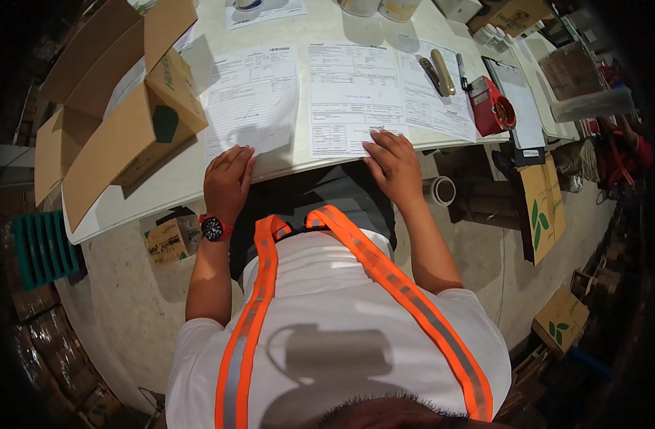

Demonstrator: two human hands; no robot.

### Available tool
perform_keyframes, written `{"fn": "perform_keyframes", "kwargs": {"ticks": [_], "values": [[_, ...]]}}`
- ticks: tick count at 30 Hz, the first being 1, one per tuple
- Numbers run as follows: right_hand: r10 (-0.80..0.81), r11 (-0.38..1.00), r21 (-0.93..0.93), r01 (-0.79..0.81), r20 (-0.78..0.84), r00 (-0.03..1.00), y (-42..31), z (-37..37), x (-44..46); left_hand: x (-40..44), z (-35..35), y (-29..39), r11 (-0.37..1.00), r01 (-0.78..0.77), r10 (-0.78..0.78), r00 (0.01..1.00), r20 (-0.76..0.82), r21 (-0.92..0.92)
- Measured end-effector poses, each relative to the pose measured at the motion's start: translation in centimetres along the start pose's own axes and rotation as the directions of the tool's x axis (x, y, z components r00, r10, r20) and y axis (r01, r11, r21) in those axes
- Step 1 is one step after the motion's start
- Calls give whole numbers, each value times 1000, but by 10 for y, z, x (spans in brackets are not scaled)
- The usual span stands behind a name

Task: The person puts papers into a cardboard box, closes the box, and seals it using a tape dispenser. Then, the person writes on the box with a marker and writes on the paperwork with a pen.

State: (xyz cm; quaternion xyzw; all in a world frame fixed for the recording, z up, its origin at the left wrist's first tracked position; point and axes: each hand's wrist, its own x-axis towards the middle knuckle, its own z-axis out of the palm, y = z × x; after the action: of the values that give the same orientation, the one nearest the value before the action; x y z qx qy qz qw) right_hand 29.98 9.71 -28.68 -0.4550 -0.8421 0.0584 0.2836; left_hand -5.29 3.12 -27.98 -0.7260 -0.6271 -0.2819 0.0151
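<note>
My left hand rests at the table's front edge, its fingertips on the lower edge of a printed sheet. No object shows in it, and its fingers lie side by side, slightly bent. Over the lower right corner of a second printed sheet lies my right hand, fingers spread and thumb apart, with nothing held. A third sheet is just beyond it, with a stapler and a beige tool on top. A black marker lies beside them.
An open cardboard box stands at the table's left. On the right are a red tape dispenser and a clipboard. Containers stand at the back. Below the table are a small box and a green crate.
</note>
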Motion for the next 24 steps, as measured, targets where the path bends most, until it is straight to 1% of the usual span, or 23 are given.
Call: {"fn": "perform_keyframes", "kwargs": {"ticks": [2,5,8,11,13,16,19,21,23,24], "values": [[10,1000,-1,-10,15,1000,0,0,-1,2,1,6,998,28,-26,999,25,-50],[19,1000,-3,-19,21,1000,0,1,-2,6,9,17,991,4,-4,1000,1,-136],[19,1000,-1,-19,29,999,0,-3,0,15,16,30,983,-151,150,989,-15,-101],[7,1000,11,-7,25,1000,1,-4,1,16,24,37,967,-219,226,973,44,-127],[-12,1000,26,12,14,1000,4,-7,3,16,23,41,972,-183,195,978,70,-146],[13,998,69,-10,-46,999,16,-18,11,16,20,46,976,-134,154,982,110,-170],[110,991,-53,-120,-153,982,45,-33,27,16,18,50,982,-109,133,979,152,-157],[169,981,-47,-188,-261,950,82,-41,43,17,17,51,985,-105,128,977,172,-139],[251,957,-62,-284,-312,916,118,-50,62,16,20,53,986,-103,127,975,184,-132],[258,938,-137,-319,-339,905,140,-48,70,16,21,53,987,-111,132,975,180,-119]]}}
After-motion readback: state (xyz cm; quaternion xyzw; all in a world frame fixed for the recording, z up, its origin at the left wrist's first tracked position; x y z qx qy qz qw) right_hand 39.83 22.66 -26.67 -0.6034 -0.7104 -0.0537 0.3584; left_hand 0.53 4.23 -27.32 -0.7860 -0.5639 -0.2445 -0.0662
